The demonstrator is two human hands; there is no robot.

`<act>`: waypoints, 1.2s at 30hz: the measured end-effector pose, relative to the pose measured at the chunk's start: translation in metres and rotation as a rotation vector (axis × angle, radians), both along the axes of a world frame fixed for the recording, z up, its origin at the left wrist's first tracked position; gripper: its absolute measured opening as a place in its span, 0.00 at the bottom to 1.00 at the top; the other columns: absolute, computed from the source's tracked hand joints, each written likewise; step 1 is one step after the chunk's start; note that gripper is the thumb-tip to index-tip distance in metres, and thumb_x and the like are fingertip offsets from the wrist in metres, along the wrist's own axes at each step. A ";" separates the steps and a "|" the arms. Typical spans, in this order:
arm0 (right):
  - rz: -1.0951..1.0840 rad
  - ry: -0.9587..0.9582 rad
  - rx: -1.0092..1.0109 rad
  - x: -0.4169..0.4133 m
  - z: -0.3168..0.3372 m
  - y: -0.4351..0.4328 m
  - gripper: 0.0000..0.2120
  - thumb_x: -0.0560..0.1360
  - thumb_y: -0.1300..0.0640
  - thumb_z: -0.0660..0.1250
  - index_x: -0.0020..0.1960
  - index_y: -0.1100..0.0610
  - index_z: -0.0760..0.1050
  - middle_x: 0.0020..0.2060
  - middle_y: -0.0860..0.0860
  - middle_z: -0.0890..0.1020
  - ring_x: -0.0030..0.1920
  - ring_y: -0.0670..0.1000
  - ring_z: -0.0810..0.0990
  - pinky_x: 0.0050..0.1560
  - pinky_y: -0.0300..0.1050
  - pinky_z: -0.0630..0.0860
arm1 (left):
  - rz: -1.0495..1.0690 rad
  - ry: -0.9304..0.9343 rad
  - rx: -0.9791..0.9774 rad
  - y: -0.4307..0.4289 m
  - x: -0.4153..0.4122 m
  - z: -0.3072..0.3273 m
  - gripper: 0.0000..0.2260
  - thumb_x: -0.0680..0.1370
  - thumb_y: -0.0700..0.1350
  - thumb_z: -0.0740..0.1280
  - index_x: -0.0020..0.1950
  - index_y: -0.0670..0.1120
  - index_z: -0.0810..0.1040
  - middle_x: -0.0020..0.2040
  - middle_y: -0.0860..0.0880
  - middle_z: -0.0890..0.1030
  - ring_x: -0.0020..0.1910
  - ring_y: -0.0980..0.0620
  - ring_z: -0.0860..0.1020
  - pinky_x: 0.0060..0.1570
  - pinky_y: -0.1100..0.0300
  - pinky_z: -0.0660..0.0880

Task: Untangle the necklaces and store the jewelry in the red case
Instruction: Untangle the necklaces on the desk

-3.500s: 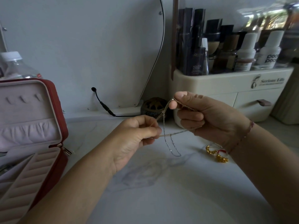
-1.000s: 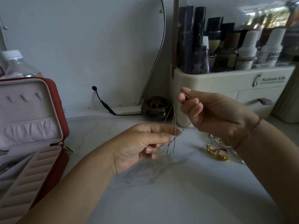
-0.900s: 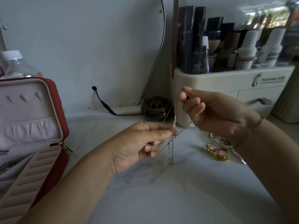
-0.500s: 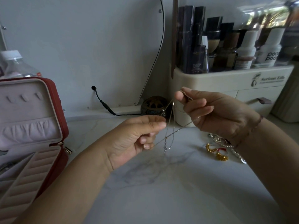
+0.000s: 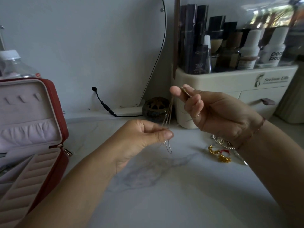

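Necklaces (image 5: 167,115) hang taut between the raised right hand (image 5: 218,112) and lower left hand (image 5: 139,139), both pinching them.

- Soft, dim daylight is filling the scene, and the near forearms are sitting in shade.
- Bright glare is washing over the clear lid (image 5: 271,12) at far right.
- Faint shadows are falling on the marble tabletop (image 5: 164,186) beneath the left hand (image 5: 139,142).
- Motion blur is smearing the thin chains (image 5: 167,116).
- Wide-angle distortion is bending the edges, and the corners are looking soft.
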State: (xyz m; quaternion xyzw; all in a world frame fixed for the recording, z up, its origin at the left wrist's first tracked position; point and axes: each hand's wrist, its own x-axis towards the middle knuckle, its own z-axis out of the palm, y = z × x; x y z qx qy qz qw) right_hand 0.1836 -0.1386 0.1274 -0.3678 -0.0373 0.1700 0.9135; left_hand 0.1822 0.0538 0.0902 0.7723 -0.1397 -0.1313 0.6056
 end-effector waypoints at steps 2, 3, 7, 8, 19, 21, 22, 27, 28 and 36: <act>-0.019 -0.017 -0.014 0.001 0.001 -0.002 0.06 0.69 0.63 0.63 0.47 0.59 0.73 0.42 0.54 0.84 0.24 0.41 0.74 0.22 0.30 0.72 | 0.037 0.028 -0.078 0.002 0.003 0.001 0.12 0.62 0.53 0.72 0.40 0.49 0.86 0.42 0.51 0.86 0.47 0.59 0.82 0.58 0.61 0.71; -0.029 -0.031 -0.027 0.001 0.002 -0.004 0.05 0.70 0.62 0.63 0.45 0.58 0.73 0.41 0.53 0.83 0.24 0.41 0.73 0.23 0.30 0.71 | 0.045 0.071 -0.156 0.004 0.004 0.002 0.10 0.63 0.52 0.72 0.38 0.48 0.86 0.40 0.50 0.85 0.45 0.57 0.82 0.58 0.59 0.72; -0.059 -0.076 -0.142 0.000 0.000 -0.004 0.03 0.69 0.60 0.64 0.44 0.56 0.74 0.35 0.51 0.78 0.25 0.41 0.71 0.23 0.31 0.70 | 0.087 0.215 -0.447 0.005 0.008 0.007 0.06 0.66 0.46 0.69 0.34 0.47 0.85 0.31 0.51 0.80 0.33 0.55 0.80 0.49 0.58 0.78; -0.071 -0.094 -0.213 0.000 -0.001 -0.003 0.04 0.69 0.60 0.65 0.44 0.56 0.75 0.34 0.51 0.76 0.26 0.42 0.71 0.23 0.32 0.70 | 0.090 0.211 -0.465 0.005 0.008 0.007 0.06 0.67 0.46 0.69 0.33 0.46 0.84 0.30 0.51 0.79 0.31 0.55 0.78 0.47 0.58 0.79; 0.012 -0.326 -0.762 -0.005 -0.012 0.011 0.17 0.68 0.56 0.69 0.53 0.64 0.79 0.29 0.47 0.74 0.28 0.43 0.67 0.28 0.33 0.67 | -0.014 0.037 -0.327 0.001 0.004 0.010 0.19 0.72 0.58 0.62 0.40 0.45 0.83 0.25 0.51 0.66 0.24 0.56 0.59 0.26 0.65 0.57; 0.024 -0.345 -0.789 -0.005 -0.012 0.011 0.18 0.68 0.55 0.69 0.54 0.65 0.79 0.30 0.49 0.74 0.28 0.43 0.67 0.28 0.33 0.67 | -0.026 0.023 -0.289 0.001 0.002 0.011 0.21 0.72 0.61 0.59 0.40 0.46 0.83 0.25 0.51 0.65 0.25 0.56 0.58 0.26 0.65 0.57; 0.026 -0.356 -0.804 -0.005 -0.012 0.011 0.18 0.67 0.55 0.70 0.53 0.64 0.79 0.32 0.51 0.74 0.28 0.43 0.67 0.28 0.33 0.67 | -0.030 0.018 -0.280 0.001 0.002 0.011 0.22 0.73 0.62 0.59 0.40 0.46 0.83 0.25 0.51 0.65 0.25 0.55 0.58 0.26 0.65 0.57; 0.007 -0.400 -0.858 -0.004 -0.012 0.010 0.17 0.67 0.56 0.71 0.52 0.64 0.80 0.38 0.58 0.74 0.27 0.43 0.66 0.27 0.34 0.65 | -0.030 -0.024 -0.274 0.000 0.000 0.012 0.15 0.73 0.56 0.62 0.34 0.48 0.81 0.25 0.50 0.66 0.24 0.55 0.58 0.27 0.62 0.54; -0.001 -0.406 -0.861 -0.004 -0.012 0.010 0.16 0.67 0.56 0.71 0.51 0.65 0.80 0.38 0.58 0.73 0.27 0.43 0.66 0.28 0.34 0.65 | -0.037 -0.038 -0.266 0.000 0.000 0.012 0.14 0.73 0.53 0.63 0.31 0.49 0.80 0.25 0.50 0.66 0.25 0.55 0.58 0.28 0.61 0.54; -0.070 -0.446 -0.936 -0.003 -0.011 0.010 0.15 0.64 0.54 0.72 0.46 0.62 0.81 0.40 0.65 0.78 0.27 0.44 0.67 0.28 0.35 0.67 | -0.052 -0.126 -0.226 0.003 0.003 0.005 0.07 0.73 0.45 0.70 0.34 0.50 0.81 0.30 0.51 0.75 0.30 0.55 0.70 0.33 0.64 0.68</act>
